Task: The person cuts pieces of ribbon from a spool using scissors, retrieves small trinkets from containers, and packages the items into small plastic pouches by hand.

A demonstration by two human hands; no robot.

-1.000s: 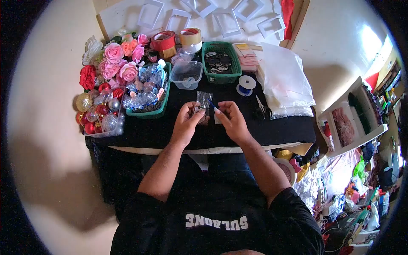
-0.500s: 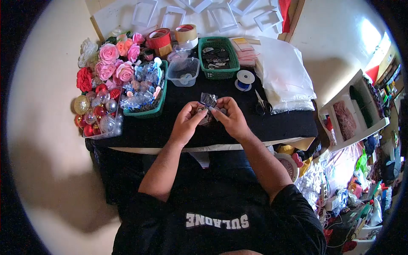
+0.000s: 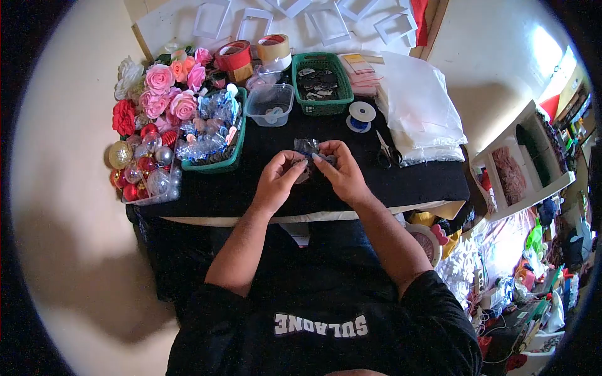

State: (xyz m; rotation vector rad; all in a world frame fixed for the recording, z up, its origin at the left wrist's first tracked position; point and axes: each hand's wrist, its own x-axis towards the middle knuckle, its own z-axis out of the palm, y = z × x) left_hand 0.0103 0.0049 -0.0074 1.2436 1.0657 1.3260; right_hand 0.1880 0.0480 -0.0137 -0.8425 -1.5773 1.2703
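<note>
Over the front middle of the black-covered table, my left hand [image 3: 276,180] and my right hand [image 3: 346,177] face each other. Both are closed, thumbs and fingers pinching a small clear plastic packet [image 3: 306,146] between them. Its shiny top sticks up past my fingertips, and greyish pieces show at its lower part; my fingers hide most of it. Just beyond lie a spool of blue ribbon [image 3: 362,116] and black-handled scissors [image 3: 388,152]. A clear tub [image 3: 269,105] with a few pale discs stands behind my left hand.
A teal basket [image 3: 235,160] of similar clear packets stands left, beside baubles [image 3: 158,182] and artificial flowers [image 3: 160,79]. Behind are tape rolls [image 3: 273,50] and a green basket [image 3: 322,103] of dark flat pieces. Plastic sheets [image 3: 417,100] lie right; white frames [image 3: 328,26] line the back.
My fingertips have shifted slightly around the packet, the right thumb moving up a little. The packet's top has tilted and looks less upright. The things on the table stay put.
</note>
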